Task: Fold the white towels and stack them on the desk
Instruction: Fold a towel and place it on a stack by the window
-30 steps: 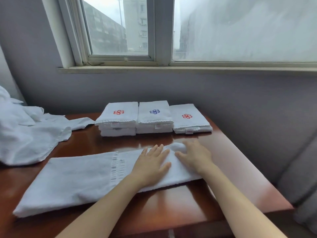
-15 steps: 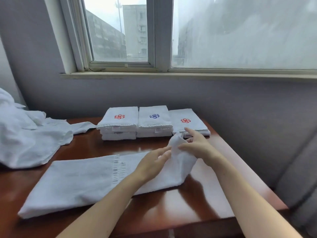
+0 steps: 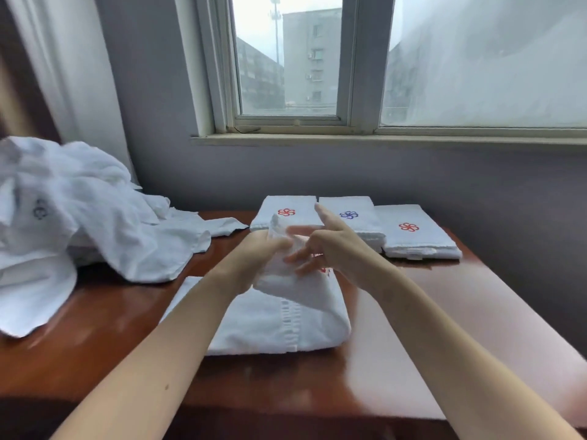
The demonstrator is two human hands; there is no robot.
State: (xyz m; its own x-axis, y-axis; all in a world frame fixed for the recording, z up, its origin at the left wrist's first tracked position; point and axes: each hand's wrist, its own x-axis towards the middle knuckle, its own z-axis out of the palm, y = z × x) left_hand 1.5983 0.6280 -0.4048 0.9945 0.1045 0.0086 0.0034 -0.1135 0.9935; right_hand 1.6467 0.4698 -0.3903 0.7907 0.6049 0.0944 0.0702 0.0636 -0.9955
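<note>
By the grey window (image 3: 287, 61), the desk (image 3: 444, 312) is carrying a heap of unfolded towels (image 3: 79, 223) at left and three folded stacks (image 3: 413, 236) behind. The white towel (image 3: 270, 322), flat a second ago, is being doubled over, its right end lifting in the left hand (image 3: 254, 254)'s grasp; the right hand (image 3: 332, 249)'s hold is blurring beyond telling.

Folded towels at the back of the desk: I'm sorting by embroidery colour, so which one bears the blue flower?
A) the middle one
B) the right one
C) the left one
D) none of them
A: the middle folded towel carries a blue flower, while the left folded towel and the right folded towel each carry a red one.
</note>
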